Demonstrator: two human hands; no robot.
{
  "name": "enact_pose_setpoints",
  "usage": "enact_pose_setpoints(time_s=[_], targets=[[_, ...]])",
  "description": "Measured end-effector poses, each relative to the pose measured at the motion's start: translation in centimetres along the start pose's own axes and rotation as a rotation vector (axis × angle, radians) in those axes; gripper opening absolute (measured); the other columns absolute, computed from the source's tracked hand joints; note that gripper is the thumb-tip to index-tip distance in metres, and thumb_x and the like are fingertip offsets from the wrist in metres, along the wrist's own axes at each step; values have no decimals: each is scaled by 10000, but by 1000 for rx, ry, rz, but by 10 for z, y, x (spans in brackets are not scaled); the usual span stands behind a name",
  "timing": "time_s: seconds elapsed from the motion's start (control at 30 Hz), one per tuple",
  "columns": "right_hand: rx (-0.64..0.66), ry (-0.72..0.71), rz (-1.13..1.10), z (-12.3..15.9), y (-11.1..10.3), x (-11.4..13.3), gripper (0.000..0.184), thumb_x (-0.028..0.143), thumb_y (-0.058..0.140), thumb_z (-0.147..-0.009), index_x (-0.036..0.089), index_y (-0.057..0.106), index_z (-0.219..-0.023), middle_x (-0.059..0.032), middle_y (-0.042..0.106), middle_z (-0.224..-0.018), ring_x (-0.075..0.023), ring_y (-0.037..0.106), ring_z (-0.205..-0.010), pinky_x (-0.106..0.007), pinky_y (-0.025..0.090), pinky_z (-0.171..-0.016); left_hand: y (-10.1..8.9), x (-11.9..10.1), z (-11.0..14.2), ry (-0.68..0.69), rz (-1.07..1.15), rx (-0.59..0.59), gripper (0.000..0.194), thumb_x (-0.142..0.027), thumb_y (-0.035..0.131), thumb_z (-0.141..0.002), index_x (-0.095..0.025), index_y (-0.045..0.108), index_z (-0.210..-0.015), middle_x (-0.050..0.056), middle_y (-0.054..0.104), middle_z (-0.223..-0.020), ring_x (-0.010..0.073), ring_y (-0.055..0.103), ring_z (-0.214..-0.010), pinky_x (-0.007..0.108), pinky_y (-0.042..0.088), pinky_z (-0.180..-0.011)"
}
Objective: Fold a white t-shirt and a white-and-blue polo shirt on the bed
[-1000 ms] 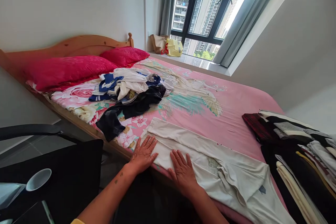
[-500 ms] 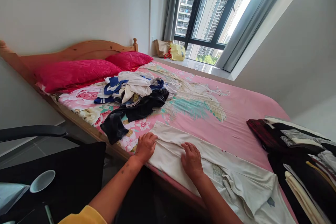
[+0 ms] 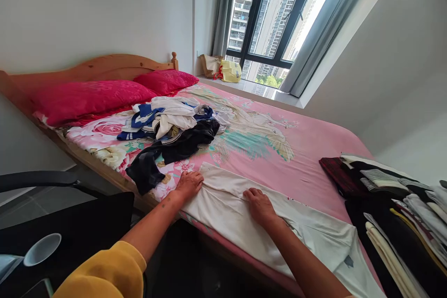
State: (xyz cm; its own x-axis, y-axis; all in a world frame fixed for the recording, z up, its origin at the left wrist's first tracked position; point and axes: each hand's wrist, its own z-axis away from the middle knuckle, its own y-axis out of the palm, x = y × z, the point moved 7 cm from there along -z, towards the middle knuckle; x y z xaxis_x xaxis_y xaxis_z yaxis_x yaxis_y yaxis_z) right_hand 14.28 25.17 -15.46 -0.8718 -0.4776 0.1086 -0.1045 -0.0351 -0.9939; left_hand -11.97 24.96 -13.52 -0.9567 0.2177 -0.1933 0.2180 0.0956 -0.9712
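Observation:
A pair of white trousers lies stretched along the near edge of the bed, legs toward the left, with a dark patch near the wider right end. My left hand is closed on the leg end, fingers together over the cloth. Farther right along the leg, my right hand has its bent fingers closed on a fold. A crease runs through the fabric between both hands. My fingertips are partly hidden.
A loose heap of clothes lies on the pink bedsheet near red pillows. Folded clothes are stacked on the right. At lower left stands a black chair with a white bowl on its seat.
My right hand has settled onto the trouser leg, its fingers now closed on the cloth. My left hand has flattened lower over the leg end. The view has shifted slightly right.

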Motion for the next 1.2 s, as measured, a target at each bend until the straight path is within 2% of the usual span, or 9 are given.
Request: enact_pose_setpoints(time_s=[0.3, 0.47, 0.63, 0.77, 0.9, 0.97, 1.03, 1.1, 1.2], targets=[[-107, 197, -54, 1, -10, -26, 242, 129, 416, -844, 201, 576, -1011, -44, 606, -1022, -171, 519, -976, -249, 358, -804, -9, -10, -10, -12, -58, -60, 224, -97, 468, -745, -200, 640, -845, 99, 639, -937, 250, 550, -947, 428, 321, -854], [-165, 155, -89, 10, -17, -29, 258, 99, 402, -818, 196, 579, -978, -44, 605, -997, -167, 518, -955, -243, 356, -810, -24, -14, 0, 46, -79, -111, 267, -128, 420, -800, -224, 651, -896, 101, 631, -983, 252, 515, -1015, 461, 269, -947], [-93, 119, -115, 17, -20, -21, 186, 133, 474, -766, 213, 616, -856, -33, 620, -945, -172, 534, -924, -258, 359, -818, -22, -4, 13, 74, -34, -80, 231, -150, 531, -696, -268, 692, -812, 59, 649, -989, 243, 534, -1024, 488, 222, -1023], [-198, 89, -203, 3, -39, 0, 240, 176, 390, -855, 201, 622, -911, -50, 641, -960, -164, 555, -938, -272, 363, -879, -21, -17, 1, 83, 13, -114, 361, -108, 453, -744, -250, 686, -981, 61, 635, -1149, 219, 506, -1136, 437, 245, -1060], [-244, 150, -173, -17, -31, 18, 365, 179, 317, -897, 188, 556, -1172, -73, 525, -1289, -183, 401, -1245, -375, 222, -1066, -2, -39, -11, 126, 11, -30, 461, -156, 350, -847, -241, 522, -1266, 38, 482, -1378, 185, 324, -1332, 438, 122, -1124], [-148, 260, -133, -20, -11, 12, 436, 245, 354, -898, 193, 435, -1323, -74, 355, -1442, -222, 231, -1359, -488, 103, -1096, 14, -33, -10, 35, 4, 56, 470, -312, 356, -883, -255, 425, -1344, 41, 381, -1450, 215, 234, -1376, 520, 19, -1117], [-14, 295, -162, -18, 8, -1, 544, 375, 403, -885, 195, 337, -1394, -80, 251, -1491, -257, 149, -1386, -549, 60, -1087, 28, -19, -7, -63, 10, 138, 556, -450, 361, -873, -253, 342, -1392, 52, 291, -1493, 241, 167, -1396, 571, -36, -1093], [69, 238, -261, -14, 15, -19, 560, 451, 362, -892, 196, 353, -1390, -84, 293, -1474, -243, 207, -1372, -515, 126, -1093, 36, -9, -4, -97, 22, 183, 613, -503, 342, -867, -246, 280, -1420, 50, 216, -1517, 239, 117, -1406, 571, -57, -1086], [-40, 219, -354, -2, -3, -58, 521, 393, 174, -942, 175, 431, -1340, -87, 424, -1396, -173, 340, -1308, -387, 247, -1083, 40, -4, -8, -109, 21, 208, 614, -498, 357, -860, -257, 280, -1419, 47, 201, -1522, 237, 105, -1408, 561, -63, -1086]])
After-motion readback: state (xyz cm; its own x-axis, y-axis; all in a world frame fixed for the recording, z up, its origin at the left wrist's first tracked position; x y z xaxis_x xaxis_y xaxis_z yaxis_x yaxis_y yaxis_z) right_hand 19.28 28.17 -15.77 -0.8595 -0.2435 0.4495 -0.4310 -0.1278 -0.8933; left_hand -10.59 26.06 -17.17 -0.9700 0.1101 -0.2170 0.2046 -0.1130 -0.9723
